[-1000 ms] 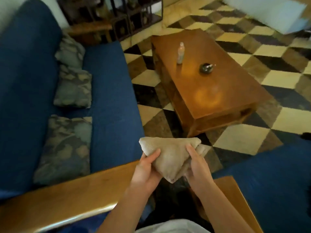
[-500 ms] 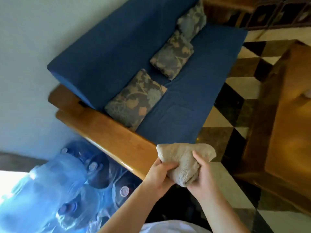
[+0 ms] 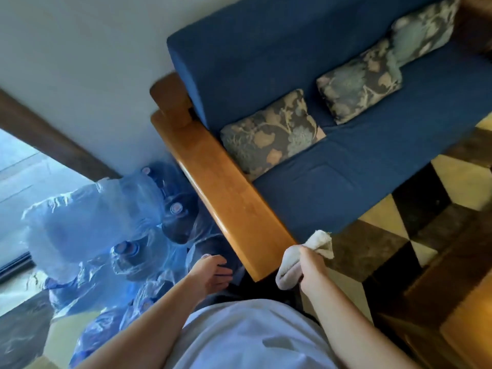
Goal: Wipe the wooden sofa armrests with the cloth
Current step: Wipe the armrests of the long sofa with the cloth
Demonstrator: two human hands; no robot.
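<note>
Now only the right hand (image 3: 312,270) holds the cloth (image 3: 300,258); half a second ago both hands had it bunched between them in front of the armrest's end. The fingers are curled round the folded cloth, which sticks out above and below the fist and sits just beside the near end of the wooden armrest (image 3: 226,187), at its sofa-side corner, close to the wood though I cannot tell if it touches. The left hand (image 3: 210,272) has let go and dropped to the other side of that near end, fingers loosely curled, gripping nothing, hovering above the blue water jugs (image 3: 111,235) wrapped in plastic on the floor.

That handover to one hand reads to me as the end of folding and the start of wiping: the cloth is poised at the armrest's near corner, and the whole length of wood running back towards the wall looks untouched. The blue sofa (image 3: 346,182) and its patterned cushions (image 3: 271,129) lie alongside.
</note>
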